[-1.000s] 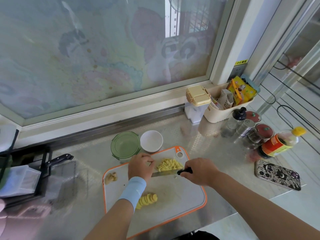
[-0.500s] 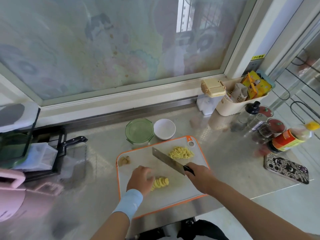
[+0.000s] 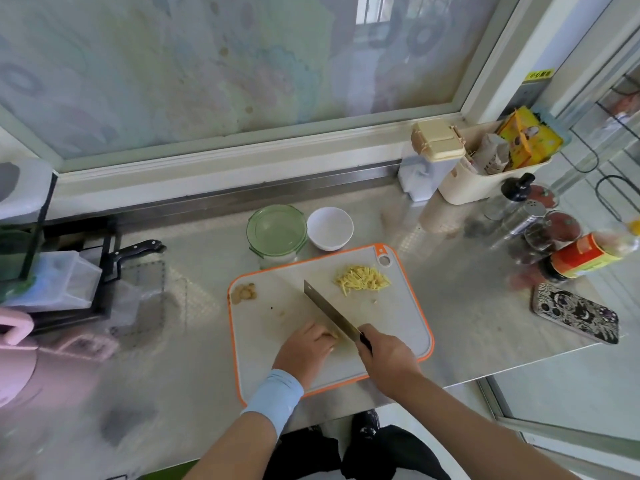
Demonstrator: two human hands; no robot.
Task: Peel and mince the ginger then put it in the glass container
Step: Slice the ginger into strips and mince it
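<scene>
At the near edge of the board (image 3: pixel 398 327), the left hand (image 3: pixel 306 348) curls over a small stack of ginger slices (image 3: pixel 333 336), fingertips tucked and pressing it down. Only a sliver of yellow shows past the knuckles. The right hand (image 3: pixel 388 358) is clenched round the handle of the knife (image 3: pixel 329 311), whose blade runs diagonally toward the board's middle, its heel right against the left fingers.

This looks like the cutting step, with slices being turned into strips. Mincing is not finished. The next move calls for short, even strokes, with the left hand creeping back from the edge. After that the strips need cross-cutting fine.

Toward the board's far right corner lies a loose pile of shreds (image 3: pixel 362 279), matchsticks rather than mince. At the far left corner sits a little heap of peel (image 3: pixel 245 292), so the peeling appears to be done.

Just beyond the board's far edge on the table (image 3: pixel 467 289) stands the glass container (image 3: pixel 277 233). Its green lid is on, no ginger can be seen in it, and it must be opened before anything goes in. Touching or just beside it on the right, a white bowl (image 3: pixel 329 227) shows only its bare inside. Farther beyond the board's right corner, a beige tub (image 3: pixel 467 188) holds packets.
</scene>
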